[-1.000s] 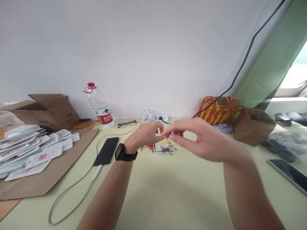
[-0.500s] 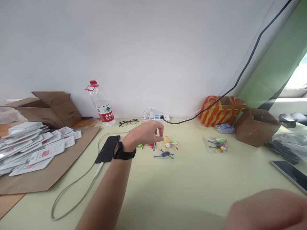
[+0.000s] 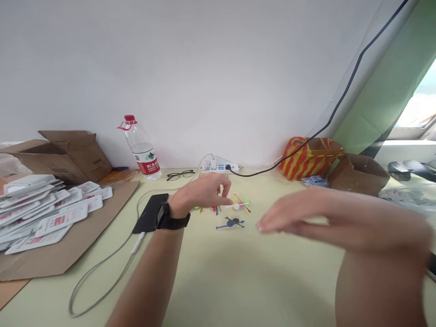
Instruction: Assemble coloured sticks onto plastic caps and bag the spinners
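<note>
My left hand (image 3: 206,193), with a dark watch on its wrist, hovers over a group of small coloured plastic pieces, its thumb and index finger curved with a small gap between them. Beside its fingertips lies a white spinner-like piece (image 3: 236,206) with coloured arrows; more red, green and blue pieces (image 3: 215,209) are partly hidden under the palm. Nearer to me rest a blue and black pair of arrow pieces (image 3: 233,223). My right hand (image 3: 306,213), slightly blurred, reaches in above the table from the right, fingers stretched leftward and thumb below, with nothing visible in it.
A black phone (image 3: 150,213) with a cable lies left of my left wrist. Behind stand a water bottle (image 3: 146,156), glasses (image 3: 180,175) and a power strip (image 3: 220,166). Stacked white packets (image 3: 64,218) cover cardboard at left. A striped bag (image 3: 303,159) and brown box (image 3: 359,176) stand at right.
My right hand has come up from the lower right corner toward the blue and black pieces, now covering the bagged pieces. The left hand has stayed nearly in place; the view shifted slightly.
</note>
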Tool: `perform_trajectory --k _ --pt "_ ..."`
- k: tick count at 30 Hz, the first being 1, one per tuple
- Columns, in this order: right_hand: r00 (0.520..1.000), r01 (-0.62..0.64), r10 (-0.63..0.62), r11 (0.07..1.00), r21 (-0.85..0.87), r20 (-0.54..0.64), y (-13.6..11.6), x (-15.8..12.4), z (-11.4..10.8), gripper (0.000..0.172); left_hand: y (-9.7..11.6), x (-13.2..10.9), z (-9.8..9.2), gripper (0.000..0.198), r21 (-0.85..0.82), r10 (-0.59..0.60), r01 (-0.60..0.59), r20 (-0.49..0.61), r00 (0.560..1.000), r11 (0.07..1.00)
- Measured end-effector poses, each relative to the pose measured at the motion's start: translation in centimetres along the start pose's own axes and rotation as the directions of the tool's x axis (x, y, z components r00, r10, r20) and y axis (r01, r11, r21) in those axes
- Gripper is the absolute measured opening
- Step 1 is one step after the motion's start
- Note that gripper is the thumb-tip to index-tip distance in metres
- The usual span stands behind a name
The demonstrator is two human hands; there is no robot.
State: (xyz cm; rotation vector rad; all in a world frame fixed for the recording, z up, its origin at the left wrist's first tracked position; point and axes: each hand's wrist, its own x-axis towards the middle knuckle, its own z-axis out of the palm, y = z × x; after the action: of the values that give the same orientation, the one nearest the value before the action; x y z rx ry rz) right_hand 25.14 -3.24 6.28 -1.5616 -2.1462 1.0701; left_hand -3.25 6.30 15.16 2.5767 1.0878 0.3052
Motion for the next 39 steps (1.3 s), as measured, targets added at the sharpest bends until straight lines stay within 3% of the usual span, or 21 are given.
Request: perform_trajectory --k 6,9,13,20,30,36,39 --pt "0.983 -0.152 0.14 0.984 0.095 0.12 1.1 9.7 -3.6 0.041 0.6 -0.2 -0.3 0.028 -0.066 -0.1 0.108 0.113 0.989 0.992" --pt "0.98 -0.156 0.14 0.982 0.106 0.141 1.8 11.8 -4.2 0.038 0.5 -0.1 -0.2 0.025 -0.084 -0.149 0.167 0.19 0.97 0.982" --pt "0.981 -0.137 0.116 0.982 0.132 0.157 2.3 13.2 -2.8 0.045 0.1 -0.1 -0.1 0.022 -0.073 -0.104 0.119 0.188 0.977 0.99" --pt "0.99 -0.075 0.054 0.983 0.169 0.128 1.9 14.3 -1.6 0.025 0.4 -0.2 -0.3 0.023 -0.067 -0.116 0.125 0.129 0.985 0.99" --pt "0.994 0.081 -0.096 0.972 0.219 0.057 1.0 12.8 -3.7 0.016 -0.6 -0.5 0.1 0.024 -0.021 -0.125 0.131 0.18 0.976 0.991" --pt "0.976 0.18 -0.149 0.961 0.21 -0.157 -0.1 10.8 -6.4 0.023 -1.2 -0.3 0.2 0.008 -0.023 -0.156 0.164 0.195 0.968 0.986" --pt "0.912 0.258 -0.208 0.961 0.102 -0.354 -1.0 9.3 -7.9 0.024 -0.9 -0.2 0.3 0.009 -0.037 -0.128 0.135 0.163 0.978 0.99"
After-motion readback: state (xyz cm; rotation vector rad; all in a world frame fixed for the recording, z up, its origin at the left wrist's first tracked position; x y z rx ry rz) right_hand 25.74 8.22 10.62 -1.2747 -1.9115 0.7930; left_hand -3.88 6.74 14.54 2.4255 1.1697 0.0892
